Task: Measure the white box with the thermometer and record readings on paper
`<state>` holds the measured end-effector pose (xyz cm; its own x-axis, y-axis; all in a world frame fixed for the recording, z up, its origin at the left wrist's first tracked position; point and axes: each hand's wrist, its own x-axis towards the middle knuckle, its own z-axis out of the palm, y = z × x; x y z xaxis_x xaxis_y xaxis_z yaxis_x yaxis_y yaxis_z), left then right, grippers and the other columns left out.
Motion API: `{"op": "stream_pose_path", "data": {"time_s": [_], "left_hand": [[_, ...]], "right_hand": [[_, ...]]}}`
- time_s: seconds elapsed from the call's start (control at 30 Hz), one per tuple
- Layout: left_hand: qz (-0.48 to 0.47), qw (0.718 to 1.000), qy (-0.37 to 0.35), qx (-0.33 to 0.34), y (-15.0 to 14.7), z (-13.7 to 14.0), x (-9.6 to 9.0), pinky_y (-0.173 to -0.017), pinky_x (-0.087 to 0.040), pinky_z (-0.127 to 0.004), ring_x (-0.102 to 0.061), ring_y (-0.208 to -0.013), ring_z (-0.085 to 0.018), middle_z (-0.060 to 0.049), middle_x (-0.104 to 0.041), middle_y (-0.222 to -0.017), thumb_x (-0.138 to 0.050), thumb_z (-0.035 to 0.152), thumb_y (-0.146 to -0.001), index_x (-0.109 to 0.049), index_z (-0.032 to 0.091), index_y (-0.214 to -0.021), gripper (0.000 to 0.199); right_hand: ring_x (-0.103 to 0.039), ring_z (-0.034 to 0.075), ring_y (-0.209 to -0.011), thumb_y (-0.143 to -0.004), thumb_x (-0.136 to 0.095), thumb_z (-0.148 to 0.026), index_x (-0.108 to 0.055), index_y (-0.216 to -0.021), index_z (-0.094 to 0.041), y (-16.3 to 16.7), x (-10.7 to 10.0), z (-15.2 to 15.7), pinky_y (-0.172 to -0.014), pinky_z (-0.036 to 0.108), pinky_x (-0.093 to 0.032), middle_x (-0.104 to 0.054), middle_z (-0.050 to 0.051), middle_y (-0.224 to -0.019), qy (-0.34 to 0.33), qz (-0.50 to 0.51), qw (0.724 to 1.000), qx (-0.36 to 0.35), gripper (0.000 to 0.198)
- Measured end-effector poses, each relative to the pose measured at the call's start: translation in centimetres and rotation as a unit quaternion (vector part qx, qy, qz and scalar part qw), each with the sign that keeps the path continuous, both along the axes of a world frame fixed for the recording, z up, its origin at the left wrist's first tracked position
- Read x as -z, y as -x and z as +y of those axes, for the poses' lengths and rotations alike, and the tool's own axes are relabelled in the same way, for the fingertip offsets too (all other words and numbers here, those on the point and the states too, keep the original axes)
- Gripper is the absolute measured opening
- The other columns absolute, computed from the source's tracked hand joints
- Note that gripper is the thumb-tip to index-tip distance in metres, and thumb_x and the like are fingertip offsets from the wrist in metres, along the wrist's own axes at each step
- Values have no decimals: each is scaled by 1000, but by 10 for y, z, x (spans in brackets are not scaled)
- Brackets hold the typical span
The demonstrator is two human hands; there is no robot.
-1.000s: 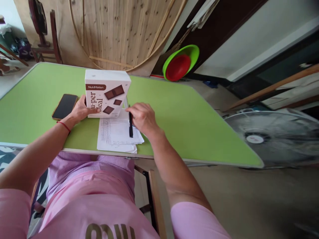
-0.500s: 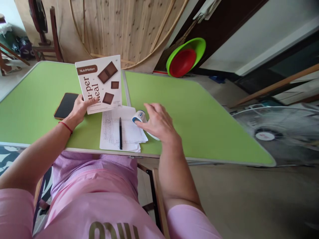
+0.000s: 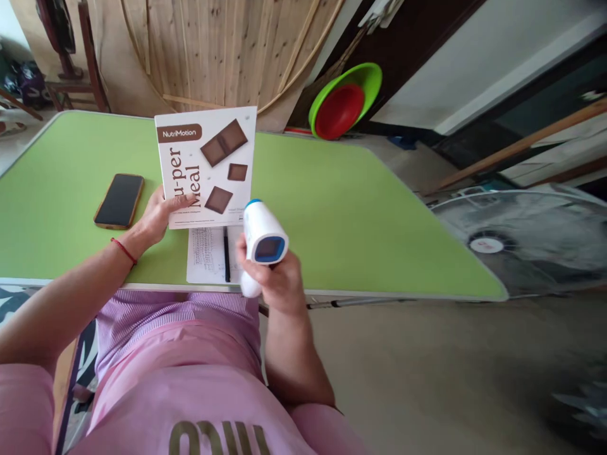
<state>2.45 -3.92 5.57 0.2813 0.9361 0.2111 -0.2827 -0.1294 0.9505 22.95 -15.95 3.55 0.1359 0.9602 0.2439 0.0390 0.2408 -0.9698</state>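
Note:
My left hand (image 3: 161,218) grips a white box (image 3: 183,174) by its lower left corner, thumb across the front. The box is printed "NutriMotion" with brown chocolate squares and stands upright above the table. In my right hand (image 3: 279,278) is a white and blue infrared thermometer (image 3: 265,230), its dark screen facing me and its front end close to the box's lower right corner. Fingers wrap around its handle. Below the box lie sheets of paper (image 3: 203,262) with writing, partly hidden by the box and right hand. A black pen (image 3: 226,256) rests on them.
A smartphone (image 3: 119,201) lies on the green table (image 3: 332,208), left of the box. Beyond the table's far edge are a green basin (image 3: 372,82) and a red basin (image 3: 339,112). A large fan (image 3: 488,243) stands at the right, and a chair (image 3: 78,82) at the far left.
My right hand has picked up the thermometer from the papers and raised it towards the box. The left hand has brought the box slightly right and nearer.

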Motion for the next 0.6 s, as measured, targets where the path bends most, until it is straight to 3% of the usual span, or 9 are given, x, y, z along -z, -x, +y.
{"op": "stream_pose_path", "data": {"time_s": [0.07, 0.17, 0.43, 0.6], "left_hand": [[19, 1000, -19, -4, 0, -3, -1, -85, -57, -42, -71, -94, -29, -8, -76, -103, -84, 40, -68, -71, 17, -101, 43], [49, 998, -42, 2, 0, -5, 1, -82, -58, -42, -71, -91, -29, -7, -76, -100, -84, 41, -69, -72, 18, -102, 42], [61, 996, -67, -19, 3, -4, 13, -80, -57, -45, -70, -91, -29, -7, -73, -101, -90, 41, -65, -66, 21, -110, 55], [61, 996, -67, -18, 5, -5, 14, -80, -56, -47, -69, -93, -30, -7, -72, -102, -91, 43, -63, -63, 22, -110, 59]], "right_hand": [[-55, 14, -61, -69, -73, -38, -68, -88, -21, 24, 3, -5, -58, 31, -47, -66, 1, -78, 31, 90, 994, -44, 26], [-54, 13, -61, -67, -74, -36, -68, -90, -20, 44, 4, -3, -57, 31, -46, -64, 0, -73, 67, 137, 988, -24, 29], [-53, 12, -56, -65, -73, -32, -70, -85, -20, 52, -10, -6, -55, 30, -44, -64, -2, -66, 131, 179, 975, -29, 24], [-52, 11, -49, -59, -74, -33, -69, -81, -19, 59, -7, -8, -48, 26, -40, -63, -3, -62, 140, 220, 965, -23, 27]]}}
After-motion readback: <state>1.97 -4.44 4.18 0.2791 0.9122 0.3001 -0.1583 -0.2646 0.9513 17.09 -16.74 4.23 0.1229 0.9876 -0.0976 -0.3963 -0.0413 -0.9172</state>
